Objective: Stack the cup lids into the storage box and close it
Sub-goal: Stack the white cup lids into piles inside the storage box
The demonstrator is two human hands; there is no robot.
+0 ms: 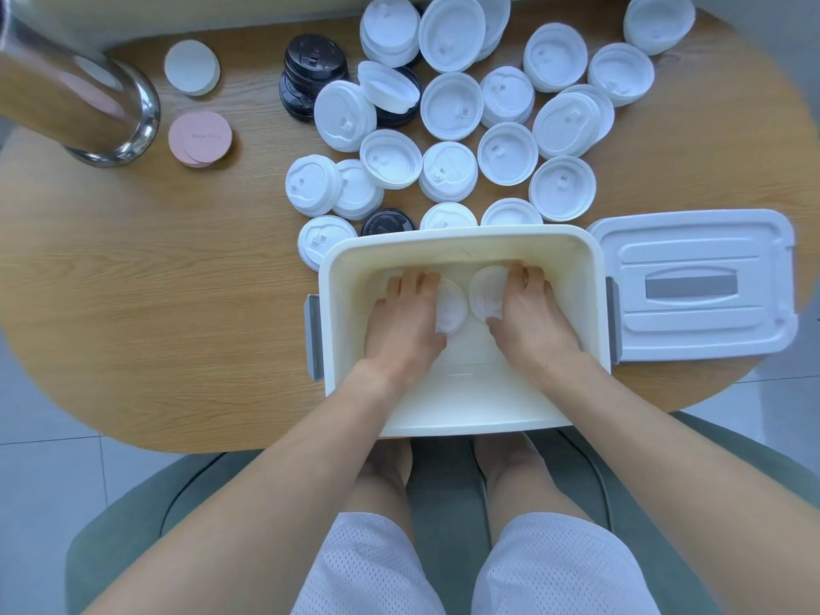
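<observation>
Both hands are down inside the cream storage box point(461, 248), side by side. The left hand point(406, 321) curls round a white lid point(452, 306), and the right hand point(528, 315) grips another white lid point(486, 295). Beyond the box's far wall, loose white lids point(450, 106) and some black lids point(313, 73) crowd the wooden table point(155, 304). The box cover point(694, 284) lies just right of the box.

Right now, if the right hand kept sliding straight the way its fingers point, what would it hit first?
Probably the box's far wall. The right hand grips a white lid inside the box, fingers pointing away from the person; the gap to the wall looks small, though depth is unclear.
</observation>
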